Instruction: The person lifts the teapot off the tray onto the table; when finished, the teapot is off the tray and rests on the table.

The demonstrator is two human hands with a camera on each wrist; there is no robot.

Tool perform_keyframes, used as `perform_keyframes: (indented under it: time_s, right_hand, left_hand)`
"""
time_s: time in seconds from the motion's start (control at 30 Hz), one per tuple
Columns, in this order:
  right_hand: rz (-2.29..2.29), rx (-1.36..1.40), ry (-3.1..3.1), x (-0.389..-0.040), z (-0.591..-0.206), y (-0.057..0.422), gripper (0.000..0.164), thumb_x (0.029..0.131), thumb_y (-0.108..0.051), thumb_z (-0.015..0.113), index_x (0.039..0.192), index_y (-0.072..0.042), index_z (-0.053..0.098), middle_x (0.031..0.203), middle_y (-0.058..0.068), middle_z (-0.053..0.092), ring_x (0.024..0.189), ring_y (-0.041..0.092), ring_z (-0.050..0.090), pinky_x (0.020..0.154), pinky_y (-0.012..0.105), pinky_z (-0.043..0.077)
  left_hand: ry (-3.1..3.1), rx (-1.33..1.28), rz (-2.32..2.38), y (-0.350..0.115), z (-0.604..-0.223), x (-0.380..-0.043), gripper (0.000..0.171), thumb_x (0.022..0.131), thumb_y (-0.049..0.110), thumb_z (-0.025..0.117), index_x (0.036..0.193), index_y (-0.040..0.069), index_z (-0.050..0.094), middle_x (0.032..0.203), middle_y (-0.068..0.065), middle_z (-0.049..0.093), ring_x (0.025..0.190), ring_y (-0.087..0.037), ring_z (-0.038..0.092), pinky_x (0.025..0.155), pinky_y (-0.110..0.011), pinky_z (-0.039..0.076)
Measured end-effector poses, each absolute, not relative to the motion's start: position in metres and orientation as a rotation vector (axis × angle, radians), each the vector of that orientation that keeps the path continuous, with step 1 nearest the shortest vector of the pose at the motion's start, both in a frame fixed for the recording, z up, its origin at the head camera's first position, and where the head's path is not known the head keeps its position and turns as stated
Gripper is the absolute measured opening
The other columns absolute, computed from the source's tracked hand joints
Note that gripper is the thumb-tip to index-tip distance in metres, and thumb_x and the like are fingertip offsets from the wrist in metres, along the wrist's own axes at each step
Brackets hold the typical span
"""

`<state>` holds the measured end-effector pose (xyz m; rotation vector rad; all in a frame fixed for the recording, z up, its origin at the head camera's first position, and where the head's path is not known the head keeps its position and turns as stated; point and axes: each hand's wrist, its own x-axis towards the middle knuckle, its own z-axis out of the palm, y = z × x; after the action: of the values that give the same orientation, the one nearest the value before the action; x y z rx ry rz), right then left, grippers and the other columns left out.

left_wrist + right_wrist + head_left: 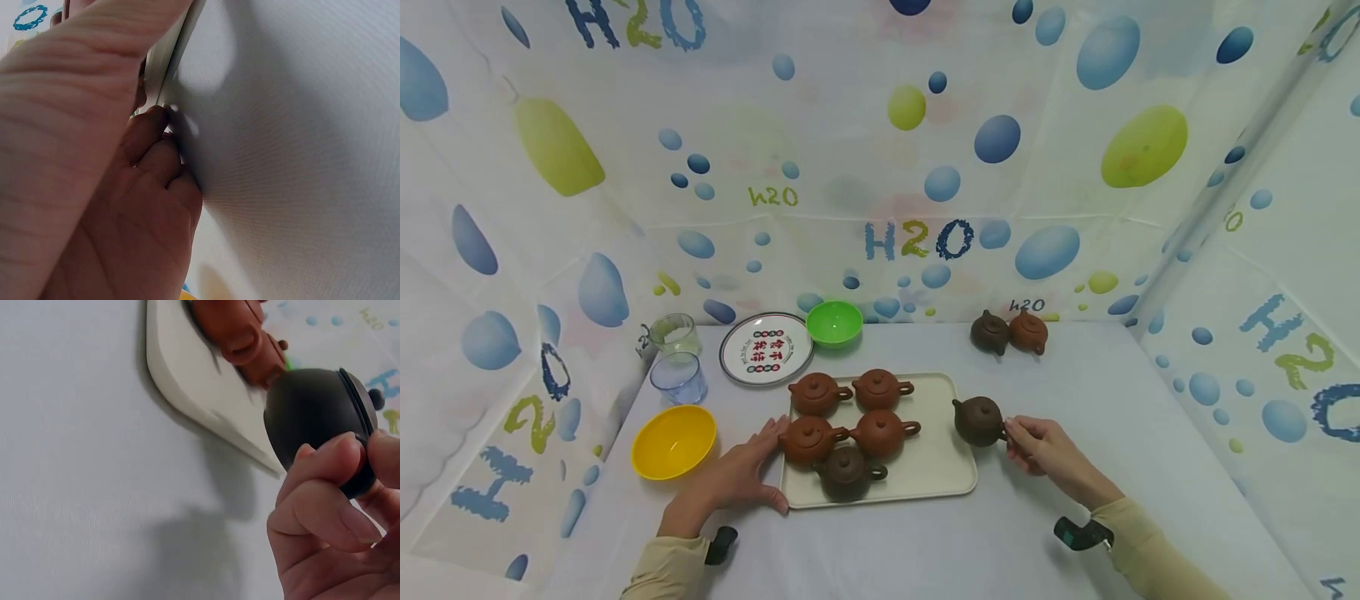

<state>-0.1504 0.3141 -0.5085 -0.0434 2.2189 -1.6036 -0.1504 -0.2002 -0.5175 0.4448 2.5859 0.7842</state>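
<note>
In the head view a cream rectangular tray [936, 475] lies on the white cloth. Four reddish-brown teapots, among them one teapot [810, 440], and one dark brown teapot [846, 473] stand on its left part. My right hand [1051, 457] pinches the handle of another dark brown teapot [979, 421] over the tray's right edge. In the right wrist view this teapot [315, 419] looks raised, thumb and fingers at its handle. My left hand [741, 475] touches the tray's left edge, thumb spread toward the near corner; its fingertips [156, 115] meet the rim.
A dark teapot [990, 332] and a reddish-brown teapot [1028, 332] stand at the back right. Behind the tray are a white plate [766, 375] and a green bowl [835, 325]. A yellow bowl [673, 443], a blue glass [679, 382] and a clear glass cup [674, 333] stand left.
</note>
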Motion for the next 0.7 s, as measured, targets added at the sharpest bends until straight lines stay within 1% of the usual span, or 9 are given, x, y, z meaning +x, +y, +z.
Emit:
perform_keyframes:
  time_s: [0.2, 0.33, 0.57, 0.7]
  right_hand:
    - [-1.649, 0.106, 2.262, -0.154, -0.513, 0.326, 0.046, 0.114, -0.040, 0.053, 0.113, 0.005, 0.059, 0.087, 0.001, 0.061, 0.071, 0.010, 0.055, 0.058, 0.022, 0.047]
    - [-1.693, 0.220, 2.270, -0.157, -0.514, 0.337, 0.044, 0.113, -0.042, 0.053, 0.113, 0.002, 0.059, 0.089, 0.000, 0.062, 0.075, 0.010, 0.057, 0.061, 0.023, 0.050]
    - [-1.741, 0.407, 2.296, -0.159, -0.507, 0.354, 0.049, 0.113, -0.048, 0.051, 0.120, 0.000, 0.060, 0.090, -0.006, 0.065, 0.082, 0.006, 0.061, 0.070, 0.020, 0.056]
    - [-1.773, 0.450, 2.305, -0.161, -0.504, 0.363, 0.047, 0.112, -0.049, 0.051, 0.119, -0.005, 0.062, 0.090, -0.009, 0.064, 0.082, 0.004, 0.061, 0.071, 0.019, 0.057]
  left_hand:
    - [2.578, 0.427, 0.799, -0.201, -0.519, -0.152, 0.138, 0.066, 0.056, 0.097, 0.172, 0.011, 0.022, 0.178, -0.023, 0.021, 0.159, -0.058, 0.027, 0.126, -0.075, 0.028]
    - [2.583, 0.432, 0.784, -0.202, -0.520, -0.151, 0.139, 0.065, 0.056, 0.097, 0.172, 0.010, 0.022, 0.177, -0.025, 0.021, 0.158, -0.058, 0.028, 0.126, -0.074, 0.029]
    - [2.575, 0.430, 0.772, -0.201, -0.517, -0.154, 0.138, 0.066, 0.058, 0.096, 0.172, 0.013, 0.020, 0.178, -0.024, 0.019, 0.158, -0.059, 0.027, 0.125, -0.076, 0.028]
    - [2.566, 0.412, 0.780, -0.201, -0.517, -0.153, 0.139, 0.065, 0.058, 0.097, 0.172, 0.013, 0.020, 0.178, -0.023, 0.019, 0.159, -0.058, 0.027, 0.126, -0.075, 0.028]
